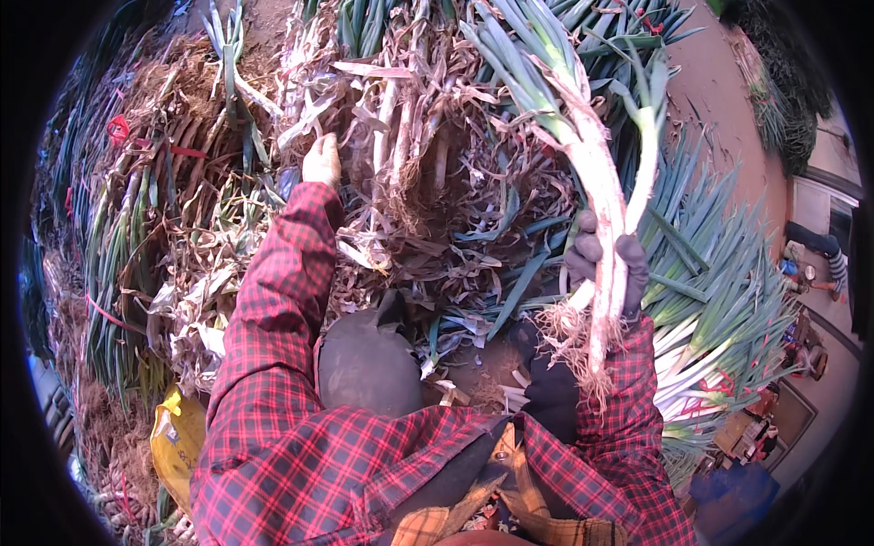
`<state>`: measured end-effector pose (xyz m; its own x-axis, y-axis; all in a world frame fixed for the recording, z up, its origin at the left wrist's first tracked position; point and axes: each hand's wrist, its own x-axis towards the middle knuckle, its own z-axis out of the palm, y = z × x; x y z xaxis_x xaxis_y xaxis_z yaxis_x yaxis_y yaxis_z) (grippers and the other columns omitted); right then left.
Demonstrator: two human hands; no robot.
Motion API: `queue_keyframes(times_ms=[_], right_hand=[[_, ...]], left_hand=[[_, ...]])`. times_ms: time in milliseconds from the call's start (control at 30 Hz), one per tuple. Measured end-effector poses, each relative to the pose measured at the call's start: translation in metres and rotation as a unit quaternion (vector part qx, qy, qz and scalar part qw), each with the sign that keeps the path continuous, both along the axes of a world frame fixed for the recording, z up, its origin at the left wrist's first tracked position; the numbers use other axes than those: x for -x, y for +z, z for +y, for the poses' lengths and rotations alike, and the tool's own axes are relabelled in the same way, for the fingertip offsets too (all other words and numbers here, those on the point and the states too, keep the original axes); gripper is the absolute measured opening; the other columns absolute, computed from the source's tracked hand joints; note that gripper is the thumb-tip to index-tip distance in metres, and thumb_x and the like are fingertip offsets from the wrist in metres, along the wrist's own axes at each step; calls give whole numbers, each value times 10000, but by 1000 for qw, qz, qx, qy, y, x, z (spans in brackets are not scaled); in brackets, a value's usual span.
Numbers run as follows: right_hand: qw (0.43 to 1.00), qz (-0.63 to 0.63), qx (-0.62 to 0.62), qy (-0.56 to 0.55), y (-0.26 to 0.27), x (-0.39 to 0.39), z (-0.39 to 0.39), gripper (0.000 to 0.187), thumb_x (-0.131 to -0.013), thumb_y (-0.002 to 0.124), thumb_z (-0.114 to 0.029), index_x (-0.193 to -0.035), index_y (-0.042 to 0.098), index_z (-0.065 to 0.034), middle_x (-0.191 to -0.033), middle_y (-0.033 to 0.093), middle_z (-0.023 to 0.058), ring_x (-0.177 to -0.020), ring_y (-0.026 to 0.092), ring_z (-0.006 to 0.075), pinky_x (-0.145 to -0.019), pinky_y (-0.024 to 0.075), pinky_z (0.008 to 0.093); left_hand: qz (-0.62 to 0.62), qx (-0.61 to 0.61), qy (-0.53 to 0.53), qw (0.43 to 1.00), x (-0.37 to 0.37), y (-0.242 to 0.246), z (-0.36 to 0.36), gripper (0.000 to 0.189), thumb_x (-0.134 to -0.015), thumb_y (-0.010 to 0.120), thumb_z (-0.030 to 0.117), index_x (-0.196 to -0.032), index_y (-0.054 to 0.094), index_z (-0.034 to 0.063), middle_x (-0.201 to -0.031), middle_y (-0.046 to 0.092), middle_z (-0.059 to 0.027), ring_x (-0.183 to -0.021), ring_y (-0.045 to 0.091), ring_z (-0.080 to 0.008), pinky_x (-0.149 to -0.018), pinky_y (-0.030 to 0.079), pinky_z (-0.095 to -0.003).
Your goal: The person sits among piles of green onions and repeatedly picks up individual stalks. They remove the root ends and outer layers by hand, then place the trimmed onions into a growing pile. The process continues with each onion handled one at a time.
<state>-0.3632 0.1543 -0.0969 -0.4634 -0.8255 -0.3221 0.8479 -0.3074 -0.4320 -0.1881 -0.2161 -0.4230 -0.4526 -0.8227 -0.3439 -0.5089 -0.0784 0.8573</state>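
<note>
Several Welsh onions (601, 170) with green tops, white stalks and bushy roots are gripped in my right hand (608, 256), which wears a dark grey glove. Their roots hang down over my right sleeve and the tops point away from me. My left hand (322, 160) is bare, stretched forward with its fingers curled. At its fingertips is a pale dry leaf (307, 119); whether they pinch it I cannot tell. Just beyond and to the right lie unpeeled onions (403, 130) wrapped in brown, withered leaves, their roots towards me.
Dry leaf scraps (491, 205) cover the ground between my hands and knees. Clean onions (703, 327) with red ties are heaped at my right. Bundled onions (130, 273) stand at the left, near a yellow bag (179, 437). Another person's striped sleeve (836, 263) shows at the far right.
</note>
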Motion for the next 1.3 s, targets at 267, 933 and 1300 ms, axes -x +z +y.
queue_keyframes(times_ms=[267,933,1300], right_hand=[[998,40,-29,-27,9,-3,7,501,-846,634,-162,-1254,483,87,-837,571,99,-592,491,123,-490,405,258],[974,-141,-171,44,-88,-67,-12,470,-907,687,-238,-1267,555,33,-1001,701,154,-909,709,269,-770,621,362],[977,-162,-92,103,-94,-94,-43,481,-906,634,-136,-1325,490,53,-1045,694,151,-921,704,246,-762,618,344]], left_hand=[[39,-227,10,973,36,-66,-21,595,-873,692,493,-1195,601,1,-982,667,-128,-845,620,-230,-749,502,-392],[81,-205,-121,968,-35,118,31,309,-902,706,198,-1143,636,18,-991,675,-42,-846,597,-100,-784,490,-275],[253,-118,-283,918,14,149,124,199,-989,557,167,-1092,637,18,-937,656,-74,-933,624,-165,-831,501,-309]])
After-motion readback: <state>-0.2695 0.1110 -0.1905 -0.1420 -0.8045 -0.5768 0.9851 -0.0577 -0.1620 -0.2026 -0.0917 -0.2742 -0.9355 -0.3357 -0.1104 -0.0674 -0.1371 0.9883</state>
